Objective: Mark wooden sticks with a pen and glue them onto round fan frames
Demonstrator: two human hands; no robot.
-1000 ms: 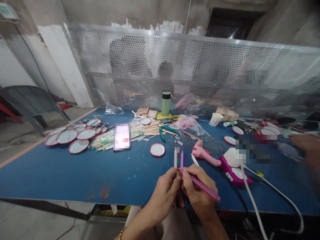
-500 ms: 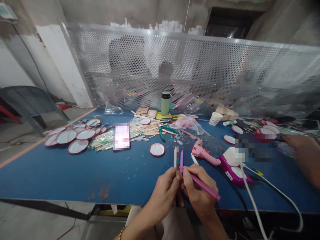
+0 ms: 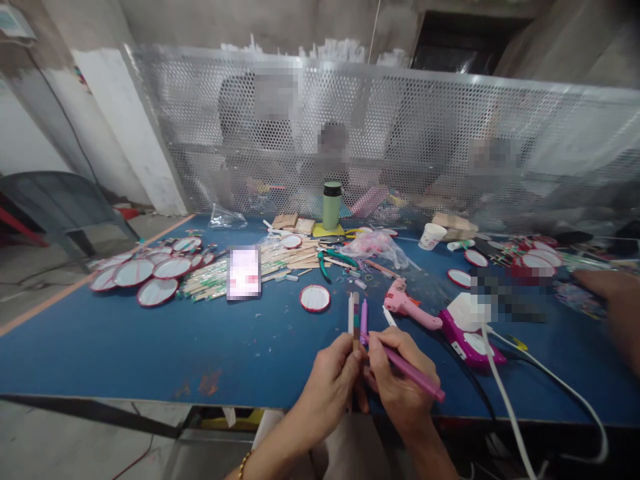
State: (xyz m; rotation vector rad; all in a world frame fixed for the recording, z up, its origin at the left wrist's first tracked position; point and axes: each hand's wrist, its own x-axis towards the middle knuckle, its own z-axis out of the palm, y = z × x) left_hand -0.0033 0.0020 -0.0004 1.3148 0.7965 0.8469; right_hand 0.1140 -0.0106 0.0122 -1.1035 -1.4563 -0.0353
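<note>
My left hand [image 3: 333, 367] is closed round a thin wooden stick [image 3: 356, 320] with darker and green bands near its top. A pale, slender stick [image 3: 351, 313] runs right alongside it. My right hand [image 3: 403, 373] grips a pink-purple pen [image 3: 415, 378] like a writing tool, its tip meeting or nearly meeting the banded stick. A lighter purple pen-like piece [image 3: 364, 317] stands just right of the sticks; I cannot tell which hand, if any, holds it. Both hands are at the table's front edge. Beyond them lies a round, red-rimmed white disc [image 3: 315, 298].
A pink glue gun [image 3: 410, 307] and a magenta box with cables [image 3: 473, 340] lie to the right. Green-handled pliers [image 3: 325, 267], a phone [image 3: 243, 273], wooden sticks [image 3: 295, 259] and a green bottle [image 3: 331, 208] are farther back. Another person's arm [image 3: 607, 300] reaches in at right.
My right hand and the pink-purple pen have shifted very slightly right and down. My left hand keeps its hold on the wooden stick. The other person's arm at right has moved a little.
</note>
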